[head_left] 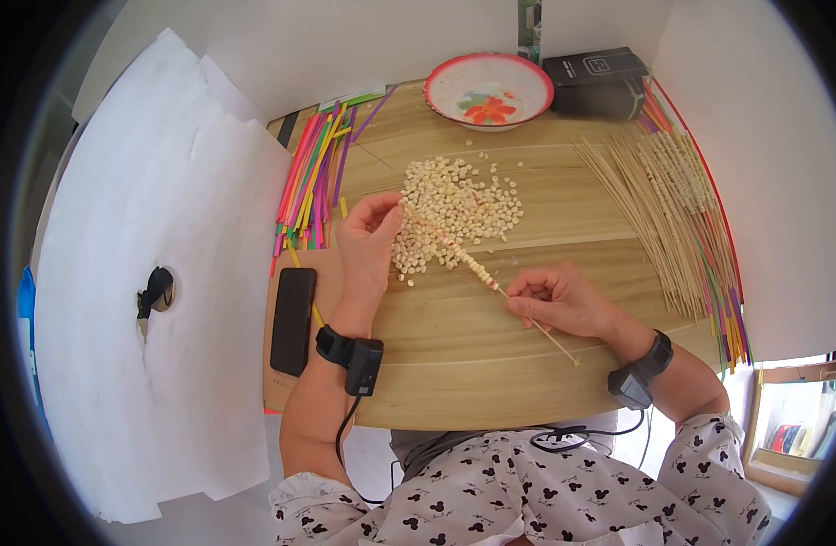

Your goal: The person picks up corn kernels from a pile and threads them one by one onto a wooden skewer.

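Observation:
My right hand [556,298] pinches a thin wooden stick [552,340] below a row of small pale pieces [472,266] threaded on it. The stick slants from the lower right up to the left, its threaded part reaching over a heap of loose pale kernel-like pieces [459,200]. At the left edge of the heap, my left hand [372,238] has thumb and forefinger pressed together. Whatever lies between those fingertips is too small to make out.
Colourful strips [313,173] lie back left, above a black phone [292,320] on brown cardboard [277,387]. A red-rimmed bowl [489,88] and black box [598,80] stand at the back. Bare sticks [645,227] and threaded sticks [686,182] lie right. White panels flank the table [436,382].

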The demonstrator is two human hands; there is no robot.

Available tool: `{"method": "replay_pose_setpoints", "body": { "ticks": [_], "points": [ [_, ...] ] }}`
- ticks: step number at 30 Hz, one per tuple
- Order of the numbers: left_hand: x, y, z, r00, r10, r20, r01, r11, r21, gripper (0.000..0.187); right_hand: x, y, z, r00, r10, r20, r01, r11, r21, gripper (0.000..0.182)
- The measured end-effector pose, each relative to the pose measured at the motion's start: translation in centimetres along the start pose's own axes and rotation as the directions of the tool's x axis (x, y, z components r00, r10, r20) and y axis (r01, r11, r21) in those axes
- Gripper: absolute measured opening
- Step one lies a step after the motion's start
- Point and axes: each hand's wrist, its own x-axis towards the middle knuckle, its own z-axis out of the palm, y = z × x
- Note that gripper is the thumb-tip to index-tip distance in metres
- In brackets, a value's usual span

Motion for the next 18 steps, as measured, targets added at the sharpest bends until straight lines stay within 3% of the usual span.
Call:
{"method": "replay_pose_setpoints", "body": {
  "ticks": [18],
  "points": [
    [-0.15,-0.27,0.16,0.997,0.075,-0.010,-0.074,0.996,0.050,0.016,-0.03,0.10,-0.05,1.000,0.001,0.009,-0.001,1.000,0.010,0.012]
  ]
}}
